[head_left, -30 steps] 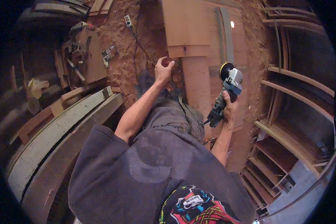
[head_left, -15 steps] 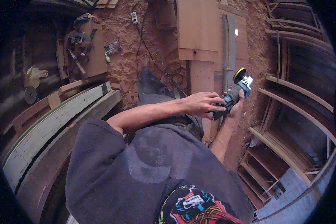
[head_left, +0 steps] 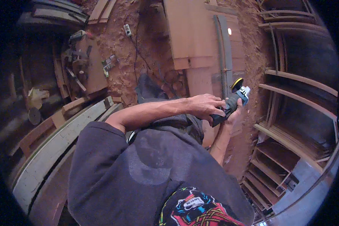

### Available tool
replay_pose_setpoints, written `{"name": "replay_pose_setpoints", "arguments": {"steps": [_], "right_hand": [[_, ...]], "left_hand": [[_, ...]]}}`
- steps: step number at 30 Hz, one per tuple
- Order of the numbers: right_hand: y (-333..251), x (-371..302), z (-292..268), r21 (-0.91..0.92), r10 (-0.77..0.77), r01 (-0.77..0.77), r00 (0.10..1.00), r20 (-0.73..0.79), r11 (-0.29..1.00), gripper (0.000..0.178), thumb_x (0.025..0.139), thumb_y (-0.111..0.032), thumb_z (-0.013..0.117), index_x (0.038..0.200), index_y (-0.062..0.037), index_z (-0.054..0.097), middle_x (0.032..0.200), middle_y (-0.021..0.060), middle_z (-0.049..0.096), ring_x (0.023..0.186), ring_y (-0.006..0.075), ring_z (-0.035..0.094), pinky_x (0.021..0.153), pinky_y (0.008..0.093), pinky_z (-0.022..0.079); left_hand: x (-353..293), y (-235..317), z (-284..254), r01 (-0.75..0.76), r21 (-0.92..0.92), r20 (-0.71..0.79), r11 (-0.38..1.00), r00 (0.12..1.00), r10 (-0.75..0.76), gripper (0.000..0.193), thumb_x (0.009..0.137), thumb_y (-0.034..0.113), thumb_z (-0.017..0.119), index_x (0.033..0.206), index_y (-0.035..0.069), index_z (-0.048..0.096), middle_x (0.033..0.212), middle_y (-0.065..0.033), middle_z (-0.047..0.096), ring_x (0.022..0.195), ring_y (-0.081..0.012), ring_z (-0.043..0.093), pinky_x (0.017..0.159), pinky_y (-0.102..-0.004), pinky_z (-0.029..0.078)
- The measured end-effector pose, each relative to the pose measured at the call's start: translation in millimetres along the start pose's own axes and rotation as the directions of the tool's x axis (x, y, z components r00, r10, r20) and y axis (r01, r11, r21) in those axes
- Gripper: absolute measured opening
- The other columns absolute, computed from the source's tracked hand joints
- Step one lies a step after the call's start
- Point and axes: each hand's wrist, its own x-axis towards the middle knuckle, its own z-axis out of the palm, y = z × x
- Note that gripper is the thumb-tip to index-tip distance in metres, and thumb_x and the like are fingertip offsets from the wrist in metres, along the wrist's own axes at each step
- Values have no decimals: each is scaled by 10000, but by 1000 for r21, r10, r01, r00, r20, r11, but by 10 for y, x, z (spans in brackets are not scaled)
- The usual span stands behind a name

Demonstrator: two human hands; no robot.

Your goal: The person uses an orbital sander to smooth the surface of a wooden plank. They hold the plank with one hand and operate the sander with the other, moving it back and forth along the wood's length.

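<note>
A blue and black angle grinder is held up in front of me, its silver head and yellow-edged round pad pointing away to the upper right. My right hand wraps the grinder's body from below and the right, thumb along its side. From the left, my left hand lies over the rear of the tool with bent fingers pressed on it. The fingertips partly hide the rear of the body. The pad hangs in the air beside a long grey strip and touches nothing that I can see.
Wide brown boards lie ahead over a dust-covered floor. Long planks run along my left. A small bench with tools stands at the far left, near a power strip. Wooden frames line the right side.
The surroundings have shifted in the picture as my head turned slightly. Both hands keep hold of the grinder, and my left fingers have moved a little on its rear.
</note>
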Motion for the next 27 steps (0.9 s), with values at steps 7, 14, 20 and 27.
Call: {"name": "replay_pose_setpoints", "arguments": {"steps": [7,14,20,27], "right_hand": [[142,-34,165,196,118,-86,980,-158,977,640,948,-619,658,1033,15,643,875,136,703,754,290,707,688,417,615],[266,-197,187,168,-18,99,905,-426,981,645,933,-629,669,1019,8,631,874,124,676,760,288,684,677,417,593],[268,-385,903,217,10,140,819,-573,966,674,869,-638,735,1025,8,624,883,135,666,747,291,673,657,408,583],[204,-815,1450,245,1,247,702,-712,937,633,896,-600,732,1050,4,627,918,133,684,774,288,682,681,411,590]], "left_hand": [[-484,-938,-1024,433,51,-640,900,706,-303,560,765,299,906,1229,78,684,1177,-135,686,1078,-375,661,956,-492,532],[-850,-2947,-2698,790,-565,-574,239,-168,-801,1108,757,548,912,1489,-81,367,1456,-285,475,1327,-356,527,1095,-458,467],[-757,-4075,-3452,467,-855,-302,226,-95,-949,896,781,462,936,1360,-104,553,1325,-227,651,1200,-267,651,970,-400,540],[-534,-3867,-3273,418,-826,-434,379,-42,-900,537,894,279,867,1259,-51,652,1129,-129,730,1011,-238,702,882,-360,563]]}}
